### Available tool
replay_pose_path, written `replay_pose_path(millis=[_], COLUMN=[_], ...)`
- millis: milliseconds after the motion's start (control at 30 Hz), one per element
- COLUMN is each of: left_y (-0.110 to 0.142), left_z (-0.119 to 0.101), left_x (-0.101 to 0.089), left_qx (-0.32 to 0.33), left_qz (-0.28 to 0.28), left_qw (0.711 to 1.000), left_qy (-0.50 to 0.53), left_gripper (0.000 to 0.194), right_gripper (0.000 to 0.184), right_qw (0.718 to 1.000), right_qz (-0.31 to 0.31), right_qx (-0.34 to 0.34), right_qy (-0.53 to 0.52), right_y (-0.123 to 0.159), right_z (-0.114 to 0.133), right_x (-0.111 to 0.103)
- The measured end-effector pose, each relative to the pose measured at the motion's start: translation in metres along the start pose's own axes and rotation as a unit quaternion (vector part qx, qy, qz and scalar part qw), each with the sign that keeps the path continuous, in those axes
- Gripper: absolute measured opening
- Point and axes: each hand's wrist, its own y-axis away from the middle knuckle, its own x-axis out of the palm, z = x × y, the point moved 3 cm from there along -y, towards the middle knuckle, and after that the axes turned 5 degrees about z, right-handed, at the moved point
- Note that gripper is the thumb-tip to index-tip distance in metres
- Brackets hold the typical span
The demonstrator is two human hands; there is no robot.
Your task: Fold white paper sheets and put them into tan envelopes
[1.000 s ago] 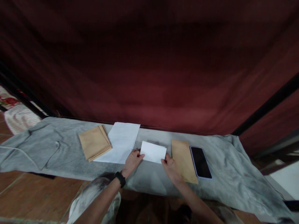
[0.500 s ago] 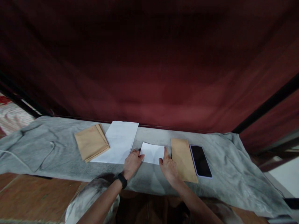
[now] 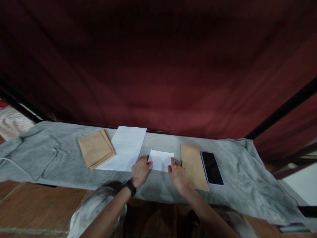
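Note:
A small white folded sheet of paper (image 3: 160, 160) lies flat on the grey cloth in front of me. At its left edge is my left hand (image 3: 140, 170), thumb on the paper and fingers bent close against the side, holding it. My right hand (image 3: 178, 175) rests at the right edge, index finger stretched out and its tip pressing on the paper near the corner, thumb apart. Just right of that hand lies a brown envelope (image 3: 194, 167). Larger white sheets of paper (image 3: 128, 145) lie to the left, partly under a stack of brown envelopes (image 3: 95, 148).
A phone (image 3: 212, 168) with a purple edge lies right of the single envelope. The grey cloth (image 3: 242, 172) covers the narrow surface, with a white cable (image 3: 17, 167) at the left. A dark red curtain (image 3: 158, 82) hangs behind; tiled floor (image 3: 44, 208) shows below.
My right index finger has slid slightly down and left from the paper's upper right corner. The paper looks flatter. My left hand stays at the left edge; the view has shifted slightly.

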Motion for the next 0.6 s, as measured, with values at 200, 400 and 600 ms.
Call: replay_pose_path(millis=[200, 400, 600], left_y=[0.003, 0.003, -0.001], left_z=[0.001, -0.023, -0.054], left_x=[-0.003, 0.004, 0.037], left_qx=[-0.008, 0.16, 0.26], left_qz=[-0.013, -0.106, -0.094], left_qw=[1.0, 0.979, 0.96], left_qy=[0.002, 0.068, 0.049], left_gripper=[0.025, 0.043, 0.046], right_gripper=[0.047, 0.051, 0.052], right_qw=[0.999, 0.993, 0.993], right_qz=[-0.03, -0.073, -0.07], right_qx=[-0.007, -0.091, -0.09], right_qy=[0.017, 0.017, 0.026], right_y=[0.001, 0.001, 0.003], right_z=[0.001, 0.009, 0.013], right_x=[-0.002, 0.004, 0.02])
